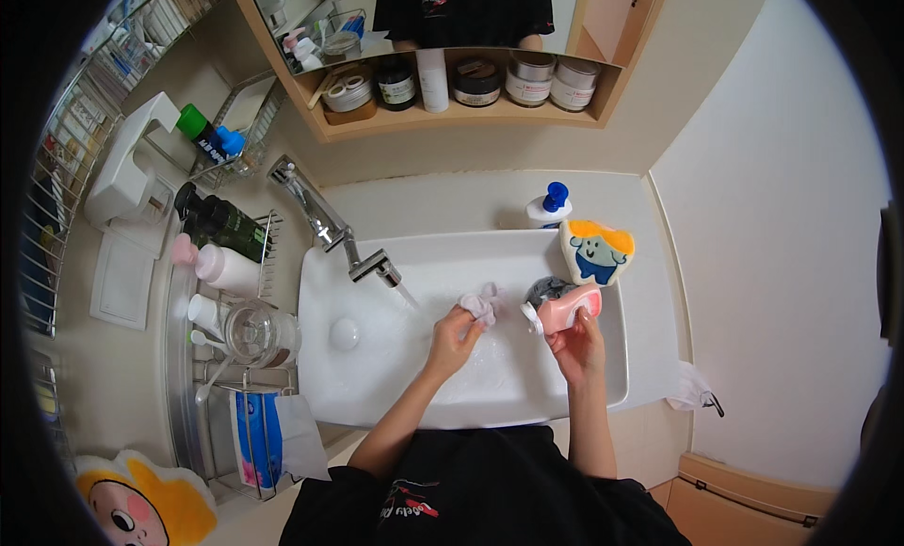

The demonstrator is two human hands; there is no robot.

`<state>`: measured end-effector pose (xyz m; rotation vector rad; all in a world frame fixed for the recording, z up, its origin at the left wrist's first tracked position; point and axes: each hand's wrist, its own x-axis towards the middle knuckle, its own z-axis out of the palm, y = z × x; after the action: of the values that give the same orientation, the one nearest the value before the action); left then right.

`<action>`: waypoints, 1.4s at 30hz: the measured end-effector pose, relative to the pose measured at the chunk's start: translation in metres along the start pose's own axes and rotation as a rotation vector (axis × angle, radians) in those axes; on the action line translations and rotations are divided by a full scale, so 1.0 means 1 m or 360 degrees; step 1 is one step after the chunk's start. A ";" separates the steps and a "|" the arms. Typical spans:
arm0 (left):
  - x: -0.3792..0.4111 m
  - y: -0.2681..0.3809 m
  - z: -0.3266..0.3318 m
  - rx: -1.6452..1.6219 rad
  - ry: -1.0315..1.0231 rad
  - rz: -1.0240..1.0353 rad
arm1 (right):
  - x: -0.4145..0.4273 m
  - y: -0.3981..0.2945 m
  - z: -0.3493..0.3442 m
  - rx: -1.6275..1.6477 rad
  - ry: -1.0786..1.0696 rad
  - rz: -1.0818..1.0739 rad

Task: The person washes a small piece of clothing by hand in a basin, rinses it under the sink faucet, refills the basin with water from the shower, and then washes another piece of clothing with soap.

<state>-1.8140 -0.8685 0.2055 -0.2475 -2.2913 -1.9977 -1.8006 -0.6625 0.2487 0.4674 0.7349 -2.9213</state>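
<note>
Over the middle of a white washbasin (438, 398), my left hand (453, 340) pinches a bunched pale pink cloth (482, 307). My right hand (580, 345) is closed around a pink plastic bottle (563, 311), tilted on its side with its open white cap towards the left. Behind the bottle, a dark grey bunched cloth (548, 290) lies in the basin. Water runs in a thin stream from the chrome faucet (378, 267) at the basin's left. A plush pad with a cartoon face (600, 253) rests on the basin's back right corner.
A white pump bottle with a blue top (551, 206) stands behind the basin. Left of it are wire racks with bottles, a clear jar (253, 333) and a tissue pack (259, 436). A wooden shelf (466, 126) with several jars hangs below the mirror.
</note>
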 end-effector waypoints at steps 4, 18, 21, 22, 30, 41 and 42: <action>0.022 -0.035 0.017 0.0553 -0.0121 -0.0120 | -0.002 -0.006 0.004 -0.0036 0.0014 -0.0043; 0.030 0.036 0.016 -0.1771 -0.0465 -0.1050 | 0.004 -0.013 0.045 -0.0666 -0.0066 -0.0448; 0.027 0.032 0.017 -0.1933 -0.0507 -0.1082 | 0.006 -0.010 0.059 -0.0748 -0.0109 -0.0514; 0.026 0.030 0.018 -0.1930 -0.0482 -0.1106 | 0.007 -0.009 0.060 -0.0784 -0.0144 -0.0531; 0.018 0.017 0.020 -0.1914 -0.0403 -0.1161 | 0.013 -0.004 0.058 -0.0871 -0.0144 -0.0541; 0.018 0.018 0.020 -0.2100 -0.0463 -0.1148 | 0.019 -0.005 0.056 -0.0781 -0.0138 -0.0528; 0.017 0.018 0.020 -0.2106 -0.0464 -0.1149 | 0.020 -0.004 0.054 -0.0757 -0.0150 -0.0511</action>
<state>-1.8270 -0.8451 0.2237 0.2951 -0.7298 -3.7280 -1.8348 -0.6850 0.2894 0.1737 1.5596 -2.8590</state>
